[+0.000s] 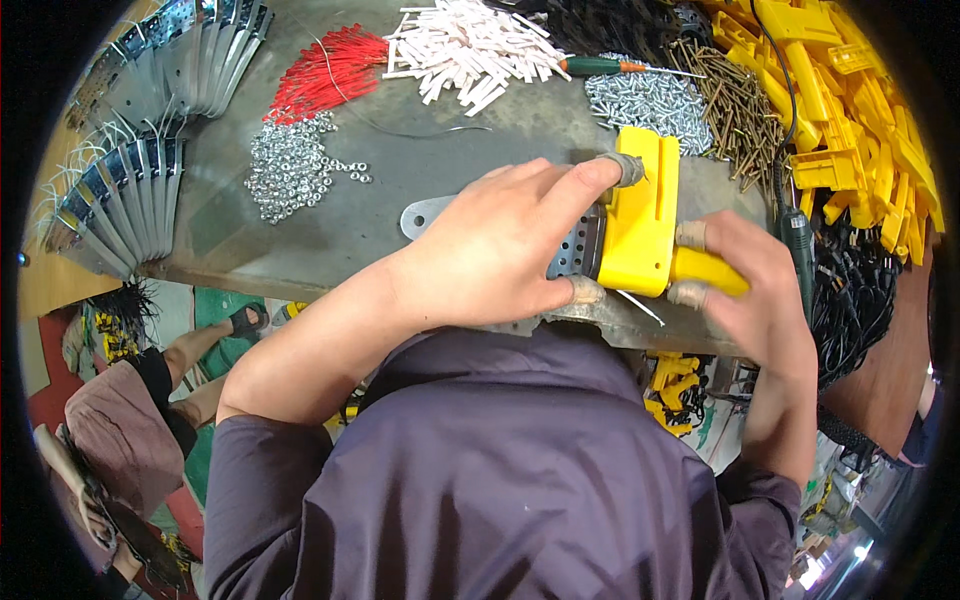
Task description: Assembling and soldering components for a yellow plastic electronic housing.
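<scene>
My left hand (505,245) lies over a perforated grey metal plate (428,215) and presses a yellow plastic housing (640,215) against it, index finger on the housing's top edge, thumb at its lower left. Several of its fingertips wear tape. My right hand (755,290) grips the housing's yellow handle end from the right. The assembly rests at the near edge of the grey metal bench (400,170). The plate is mostly hidden under my left hand.
On the bench lie a heap of silver nuts (290,170), red wires (330,70), white plastic pieces (470,45), silver screws (650,100), dark screws (735,95), a green-handled screwdriver (600,66), fanned metal plates (125,190), yellow housings (850,100), black cables (860,290). Another person sits at lower left (150,400).
</scene>
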Motion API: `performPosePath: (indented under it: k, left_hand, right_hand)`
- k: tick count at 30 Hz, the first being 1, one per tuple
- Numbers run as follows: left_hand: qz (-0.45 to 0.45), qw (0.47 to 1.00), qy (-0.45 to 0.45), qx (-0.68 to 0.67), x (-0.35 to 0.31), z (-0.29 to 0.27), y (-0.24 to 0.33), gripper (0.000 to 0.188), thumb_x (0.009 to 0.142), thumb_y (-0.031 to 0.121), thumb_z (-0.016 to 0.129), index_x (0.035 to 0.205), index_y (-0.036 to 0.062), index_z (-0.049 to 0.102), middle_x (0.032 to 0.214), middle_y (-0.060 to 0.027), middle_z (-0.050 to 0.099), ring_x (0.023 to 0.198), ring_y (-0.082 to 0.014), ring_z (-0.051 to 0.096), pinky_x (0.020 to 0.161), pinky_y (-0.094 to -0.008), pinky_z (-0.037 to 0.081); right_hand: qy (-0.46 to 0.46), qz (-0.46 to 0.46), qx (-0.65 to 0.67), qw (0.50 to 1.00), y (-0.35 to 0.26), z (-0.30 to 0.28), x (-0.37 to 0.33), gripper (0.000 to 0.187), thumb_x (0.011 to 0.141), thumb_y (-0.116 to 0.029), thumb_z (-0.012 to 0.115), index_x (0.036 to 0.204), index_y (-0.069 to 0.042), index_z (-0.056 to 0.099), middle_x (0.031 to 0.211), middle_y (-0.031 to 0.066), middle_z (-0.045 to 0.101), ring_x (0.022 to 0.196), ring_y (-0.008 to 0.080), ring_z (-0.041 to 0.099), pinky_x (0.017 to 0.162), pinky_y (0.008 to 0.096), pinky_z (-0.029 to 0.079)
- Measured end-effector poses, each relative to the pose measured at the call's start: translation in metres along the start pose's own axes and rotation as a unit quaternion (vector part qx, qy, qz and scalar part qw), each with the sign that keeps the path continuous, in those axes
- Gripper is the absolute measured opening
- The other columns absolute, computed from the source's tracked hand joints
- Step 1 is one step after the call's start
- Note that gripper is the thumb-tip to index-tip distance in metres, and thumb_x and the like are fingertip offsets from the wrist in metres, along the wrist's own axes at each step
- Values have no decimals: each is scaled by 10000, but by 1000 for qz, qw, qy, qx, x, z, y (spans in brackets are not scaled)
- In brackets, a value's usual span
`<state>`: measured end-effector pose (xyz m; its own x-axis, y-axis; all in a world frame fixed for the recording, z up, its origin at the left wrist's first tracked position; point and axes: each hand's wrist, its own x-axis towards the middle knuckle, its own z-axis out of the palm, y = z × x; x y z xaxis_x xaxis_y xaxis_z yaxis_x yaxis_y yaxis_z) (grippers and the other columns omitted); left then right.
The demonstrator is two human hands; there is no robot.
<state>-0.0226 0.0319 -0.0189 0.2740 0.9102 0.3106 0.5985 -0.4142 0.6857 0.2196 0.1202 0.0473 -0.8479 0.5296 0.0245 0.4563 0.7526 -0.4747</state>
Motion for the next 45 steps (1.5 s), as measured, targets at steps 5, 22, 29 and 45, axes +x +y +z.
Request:
performPosePath:
  k: [5,22,29,45]
  left_hand:
    - [8,1000,-10,20,5,-1,7,795,611,123,778,1295,17,386,1148,-178,551,1033,-362,550,875,-423,455]
    - [-94,991,62,71,-42,-11,25,852,611,150,817,1298,-24,344,1150,-225,552,1065,-401,538,923,-442,425]
    - [-99,990,63,75,-42,-5,18,871,599,135,815,1299,-55,334,1156,-235,545,1063,-403,539,923,-433,431]
    - [-108,990,3,94,-39,-16,19,925,603,178,843,1320,-71,314,1227,-217,484,1119,-355,528,957,-407,430]
  right_hand:
    - [10,31,74,997,2,4,6,302,658,2,677,955,0,620,877,133,611,817,316,607,724,348,483]
    - [151,405,-212,876,80,-6,-130,594,857,-204,646,1347,-39,353,1211,231,556,1104,396,542,915,409,439]
    - [351,150,473,794,57,-9,-97,493,922,-277,547,1315,-21,392,1083,141,579,883,195,616,771,318,521]
    - [292,27,865,406,32,40,16,350,774,-240,656,944,21,496,915,110,539,951,261,512,1048,488,320]
